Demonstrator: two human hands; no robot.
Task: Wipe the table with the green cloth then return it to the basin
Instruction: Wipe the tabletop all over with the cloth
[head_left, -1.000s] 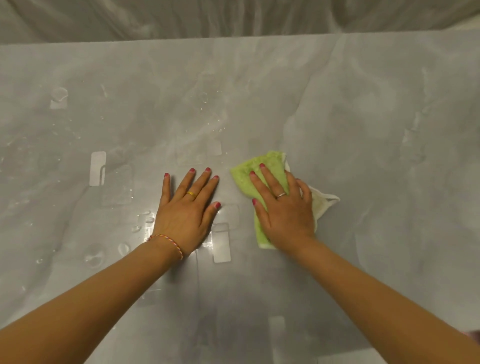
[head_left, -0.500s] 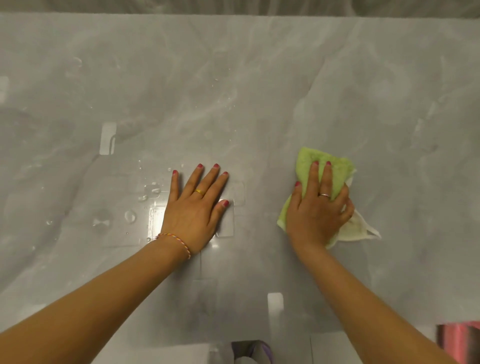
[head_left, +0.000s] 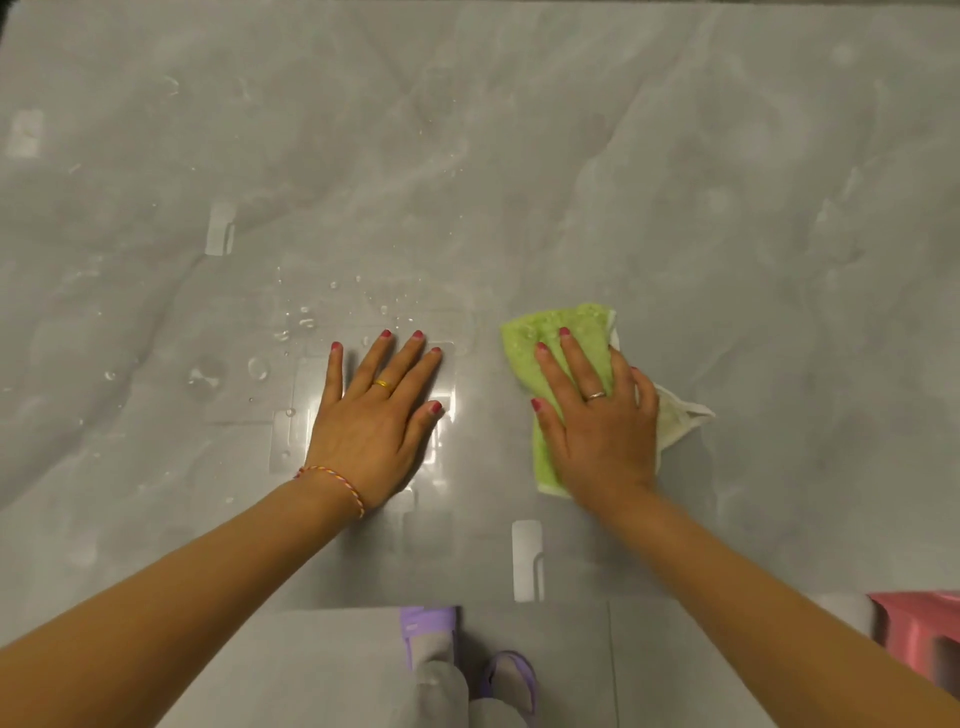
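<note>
Water droplets (head_left: 291, 332): beaded on the grey bench (head_left: 727, 208) left of centre, not yet wiped. Left hand (head_left: 376, 421): flat, fingers spread, palm down on the bench as a brace. Green cloth (head_left: 561, 343): folded, just right of centre, pressed flat under the right hand (head_left: 597, 421), fingers straight on top (a pale underside shows at its right edge). Status: wiping underway, wet patch remaining; return to basin outstanding, no basin surely identifiable, only a pink object (head_left: 924, 634) at lower right

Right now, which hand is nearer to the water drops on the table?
Left. The left hand lies flat just right of the water drops, with its fingertips beside them. The right hand presses the green cloth further right, apart from them.
</note>
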